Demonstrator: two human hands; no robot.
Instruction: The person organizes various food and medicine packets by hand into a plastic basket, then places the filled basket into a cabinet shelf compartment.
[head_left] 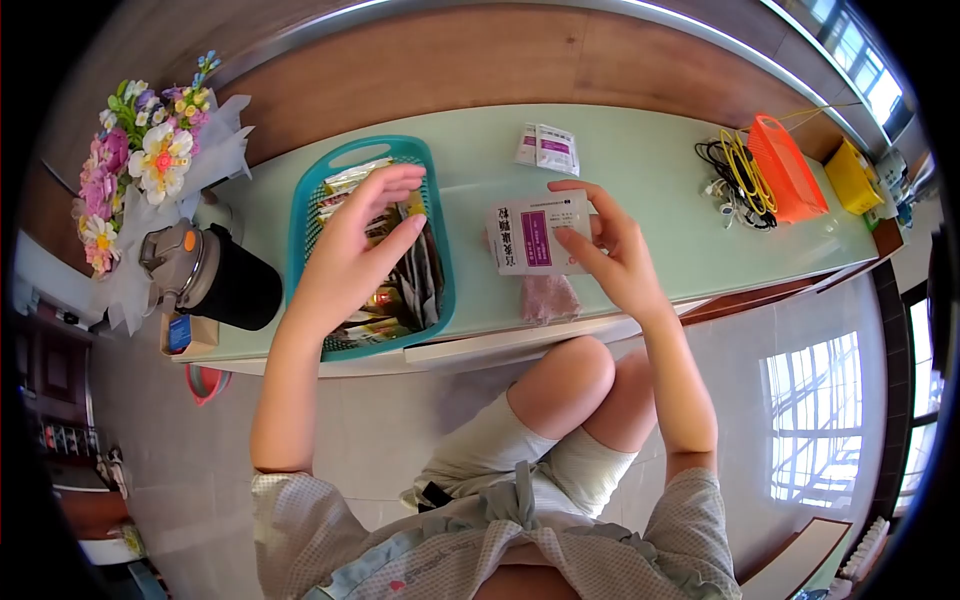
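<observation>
My right hand [622, 252] pinches a white medicine sachet [512, 250] with a purple panel and dark printed characters, held above the counter. Its thumb lies on the front and the fingers are behind. My left hand [358, 245] hovers over a teal plastic basket [297, 262], thumb apart from the curved fingers and nothing between them. Packed inside that basket are several slim packets [425, 275], partly hidden by the hand. Just below the held sachet lies a pinkish clear packet [549, 299]. Farther back, white and purple sachets [550, 148] lie on the counter.
On the left stand a black tumbler [240, 285] and a bouquet of flowers [150, 160]. Black and yellow cables [752, 180], an orange basket [785, 170] and a yellow container [852, 175] occupy the right end. A drawer [500, 345] beneath the pale green counter [650, 160] juts out slightly.
</observation>
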